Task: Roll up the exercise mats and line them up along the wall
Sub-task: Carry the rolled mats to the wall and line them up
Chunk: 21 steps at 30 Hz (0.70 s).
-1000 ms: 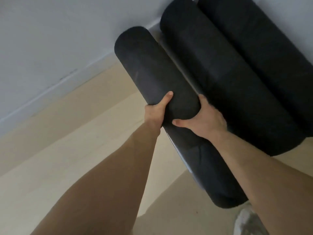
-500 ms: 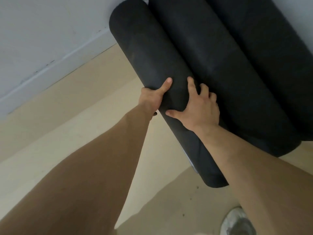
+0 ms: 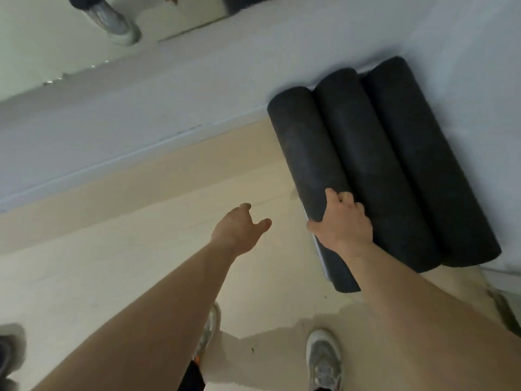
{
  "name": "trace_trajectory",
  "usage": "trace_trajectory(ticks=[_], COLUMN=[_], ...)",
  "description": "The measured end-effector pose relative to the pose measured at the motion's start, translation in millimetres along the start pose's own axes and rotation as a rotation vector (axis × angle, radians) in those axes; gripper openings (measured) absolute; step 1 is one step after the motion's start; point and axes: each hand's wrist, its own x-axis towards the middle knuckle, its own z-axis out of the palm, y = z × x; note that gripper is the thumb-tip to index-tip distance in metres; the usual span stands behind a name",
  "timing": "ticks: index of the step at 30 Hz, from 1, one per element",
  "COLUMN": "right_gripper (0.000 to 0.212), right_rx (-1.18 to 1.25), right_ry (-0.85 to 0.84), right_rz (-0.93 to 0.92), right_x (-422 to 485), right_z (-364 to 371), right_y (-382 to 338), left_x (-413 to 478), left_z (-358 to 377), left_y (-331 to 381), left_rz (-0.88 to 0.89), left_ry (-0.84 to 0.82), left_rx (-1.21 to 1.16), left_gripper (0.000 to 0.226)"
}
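Head view: I see my right hand gripping the outer mat, which lies on the floor touching two more rolls, ends against the wall. My left hand hangs open, apart from it.

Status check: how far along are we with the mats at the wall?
Done: three rolled mats lie side by side, far ends at the wall. In hand: the right hand grips the leftmost roll; the left hand hangs open above the floor. Left: release that roll. No unrolled mat shows in view, so this may be the last.
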Motion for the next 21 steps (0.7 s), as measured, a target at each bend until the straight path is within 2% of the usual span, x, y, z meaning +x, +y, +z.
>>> trace_trajectory(ticks=[4,11,16,21], right_gripper=[0.069,0.072,0.071,0.070], right_rx=[-0.146,-0.396,-0.503,-0.626], right_ry=[-0.056,-0.086,-0.120,-0.183], right_rz=[-0.187,-0.497,-0.725,-0.921], right_x=[-60,-197,-320,-465], right_z=[-30,-25,57,172], right_y=[-62,-190,-299,-383], left_x=[-78,-233,-342,-475], left_z=[-31,-57,-49,12], left_y=[-36,-149,-299,-462], left_rz=[-0.111,-0.304,-0.440,-0.607], left_ry=[0.126,0.288,0.432,0.486], left_rx=[-0.220,-0.544,-0.665,-0.764], left_gripper=[0.071,0.070,0.067,0.065])
